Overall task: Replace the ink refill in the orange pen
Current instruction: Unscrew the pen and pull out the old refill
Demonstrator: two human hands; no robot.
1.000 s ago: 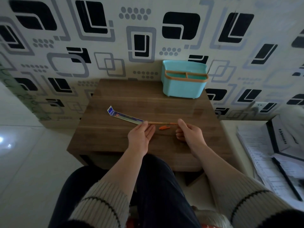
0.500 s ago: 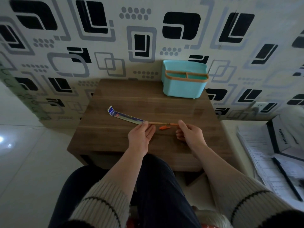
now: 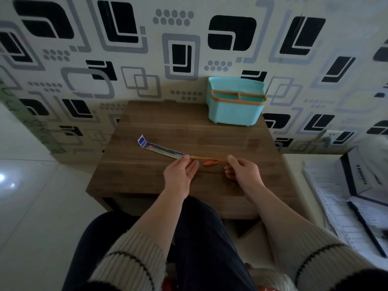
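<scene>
The left hand is over the middle of the wooden surface, with the palm turned partly up. Its thumb and first fingers are closed in a pinch at the place where the refill packet ends and a thin tan rod begins. The other fingers of this hand are stretched out loosely and hold nothing.

The right hand is to the right of it. Its thumb and index finger are pinched together on the right end of the orange pen, while the remaining fingers are curled in toward the palm. The pen is stretched between the two hands, nearly level, a little above the surface. If the thin rod is the refill itself or the pen barrel, I cannot tell, it is too small.

The refill packet is long and flat, blue and white, and it points away to the upper left, with its far end resting on the surface. A small orange piece lies on the surface between the two hands, just under the pen.

A light blue organizer with an orange rim stands at the back right corner of the surface, against the wall.
</scene>
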